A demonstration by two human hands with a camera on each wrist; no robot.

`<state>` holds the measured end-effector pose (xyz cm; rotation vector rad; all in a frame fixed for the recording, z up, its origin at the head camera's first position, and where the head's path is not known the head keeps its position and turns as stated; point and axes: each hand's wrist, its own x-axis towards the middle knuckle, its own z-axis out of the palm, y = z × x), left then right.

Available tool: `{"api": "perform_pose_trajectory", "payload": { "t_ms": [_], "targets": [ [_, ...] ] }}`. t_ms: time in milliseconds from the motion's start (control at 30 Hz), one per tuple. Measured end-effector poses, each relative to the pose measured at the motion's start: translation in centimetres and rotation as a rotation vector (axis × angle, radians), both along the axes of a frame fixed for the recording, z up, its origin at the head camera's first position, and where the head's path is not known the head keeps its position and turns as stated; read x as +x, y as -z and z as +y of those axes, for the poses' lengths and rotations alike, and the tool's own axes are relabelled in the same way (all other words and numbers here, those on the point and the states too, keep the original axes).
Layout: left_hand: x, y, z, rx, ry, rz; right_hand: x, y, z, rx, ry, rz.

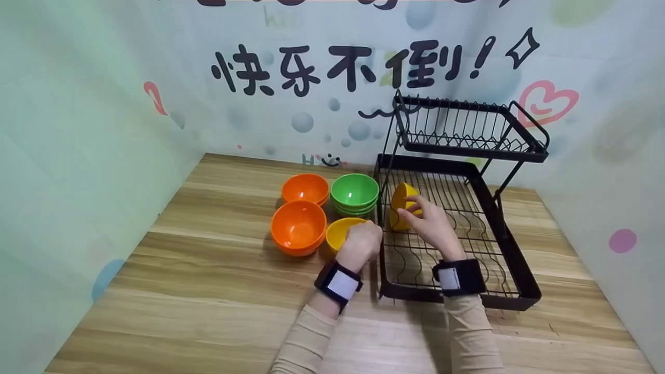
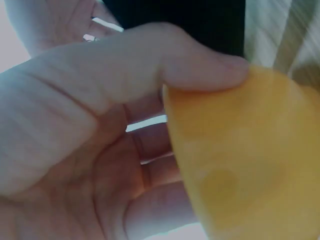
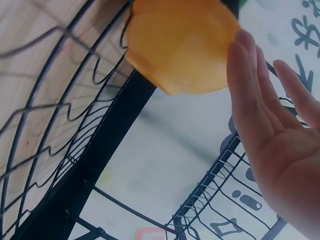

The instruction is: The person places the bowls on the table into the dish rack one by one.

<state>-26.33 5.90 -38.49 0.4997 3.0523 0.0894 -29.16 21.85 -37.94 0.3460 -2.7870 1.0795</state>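
Note:
A yellow bowl (image 1: 343,232) is beside the rack, and my left hand (image 1: 362,243) pinches its rim. The left wrist view shows the thumb lying over that yellow bowl (image 2: 250,150), with the fingers on its other side. A second yellow bowl (image 1: 401,208) stands on its side on the lower tier of the black dish rack (image 1: 457,298). At this bowl's edge is my right hand (image 1: 434,226). In the right wrist view its fingers are nearly straight, fingertips right at the rim of the yellow bowl (image 3: 182,47).
Stacked orange bowls (image 1: 298,228) stand left of the yellow one, with more orange bowls (image 1: 305,188) behind. A stack of green bowls (image 1: 355,191) sits against the rack's left side. The rack's upper tier (image 1: 467,150) overhangs at the back, near the printed backdrop (image 1: 260,130).

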Motion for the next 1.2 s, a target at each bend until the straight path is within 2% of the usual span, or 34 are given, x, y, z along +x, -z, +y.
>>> {"api": "perform_pose_trajectory", "payload": {
  "t_ms": [200,300,433,767,1100,1200],
  "targets": [
    [0.2,-0.8,-0.3,0.017,0.021,0.023,0.2,-0.4,-0.1,-0.038,-0.008,-0.135],
    [0.4,-1.1,-0.4,0.035,0.024,0.066,0.2,-0.6,-0.3,-0.074,-0.023,-0.184],
    [0.9,-1.8,-0.4,0.057,0.036,0.145,0.2,-0.6,-0.3,-0.129,-0.048,-0.214],
    [2.2,-3.5,-0.2,0.043,0.1,0.246,0.2,-0.7,-0.4,-0.286,-0.11,-0.318],
    [2.2,-3.4,0.0,0.041,0.169,0.407,0.1,-0.7,-0.3,-0.297,-0.144,-0.377],
    [2.0,-3.3,0.1,0.041,0.198,0.434,0.1,-0.7,-0.3,-0.34,-0.153,-0.383]
  ]
}}
